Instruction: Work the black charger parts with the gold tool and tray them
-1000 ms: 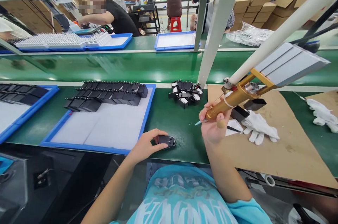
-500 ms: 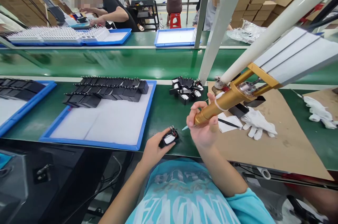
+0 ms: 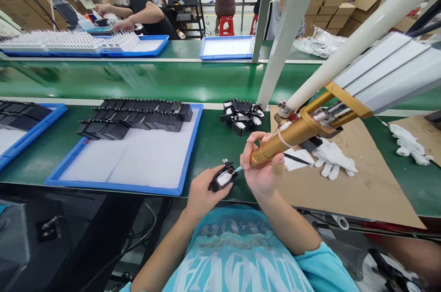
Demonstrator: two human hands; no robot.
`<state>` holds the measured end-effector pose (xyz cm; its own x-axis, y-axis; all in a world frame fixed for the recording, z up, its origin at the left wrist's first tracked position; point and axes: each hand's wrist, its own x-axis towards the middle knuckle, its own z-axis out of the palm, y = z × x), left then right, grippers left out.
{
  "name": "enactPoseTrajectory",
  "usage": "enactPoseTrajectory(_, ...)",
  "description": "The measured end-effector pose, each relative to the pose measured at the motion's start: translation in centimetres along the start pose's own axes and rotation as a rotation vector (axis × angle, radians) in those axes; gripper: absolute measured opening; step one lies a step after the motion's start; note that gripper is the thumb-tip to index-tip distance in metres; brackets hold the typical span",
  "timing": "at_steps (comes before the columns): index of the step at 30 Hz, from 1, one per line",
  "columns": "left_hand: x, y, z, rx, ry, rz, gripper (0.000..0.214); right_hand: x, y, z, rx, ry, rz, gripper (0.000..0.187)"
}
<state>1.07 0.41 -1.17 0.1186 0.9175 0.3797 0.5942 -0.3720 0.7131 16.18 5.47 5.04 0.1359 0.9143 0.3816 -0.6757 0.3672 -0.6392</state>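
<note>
My left hand (image 3: 202, 190) is closed around a small black plastic housing (image 3: 217, 185), held low over the bench. The housing's open face points up, showing a white part and small wires inside. My right hand (image 3: 261, 176) grips a gold dispensing gun (image 3: 280, 143) whose grey body rises to the upper right. Its light-blue nozzle (image 3: 238, 169) meets the right end of the housing, by the wires; whether it touches cannot be made out. Beyond my hands lies a cluster of similar black housings (image 3: 242, 117) with white parts.
On the left, a blue-rimmed tray (image 3: 191, 154) carries rows of black housings; another tray (image 3: 41, 138) stands farther left. Cardboard (image 3: 372, 182) on the right bears white gloves (image 3: 336, 159) and black tweezers (image 3: 299, 160). A slanted white post (image 3: 280, 39) stands ahead. Co-workers sit across the green line.
The nozzle has come down and left from a gap beside the housing to its right end. My left hand and the housing have shifted very slightly; both grips are kept.
</note>
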Motion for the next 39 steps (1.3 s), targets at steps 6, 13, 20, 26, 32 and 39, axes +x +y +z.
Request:
enactPoseTrajectory(6,0.1,-0.1,0.2,0.003,-0.018,-0.052,0.036,0.0,0.1,-0.1,-0.034,0.010,-0.003,0.047)
enactPoseTrajectory(13,0.4,-0.1,1.5,-0.022,-0.013,-0.110,0.037,0.2,0.3,0.7,0.039,-0.010,-0.007,0.040)
enactPoseTrajectory(20,0.9,0.2,2.7,-0.083,-0.020,-0.036,0.034,-0.1,0.6,1.4,0.013,-0.030,0.012,0.041)
enactPoseTrajectory(26,0.8,0.1,2.9,-0.091,0.006,-0.012,0.035,-0.3,0.3,1.2,0.022,-0.073,0.023,0.035)
enactPoseTrajectory(32,0.9,-1.0,2.2,0.014,-0.075,-0.031,0.033,0.0,0.5,0.6,-0.040,-0.018,-0.003,0.051)
enactPoseTrajectory(39,1.5,-3.0,0.5,-0.018,-0.246,-0.165,0.054,1.0,0.1,-1.1,-0.067,0.049,-0.042,0.046)
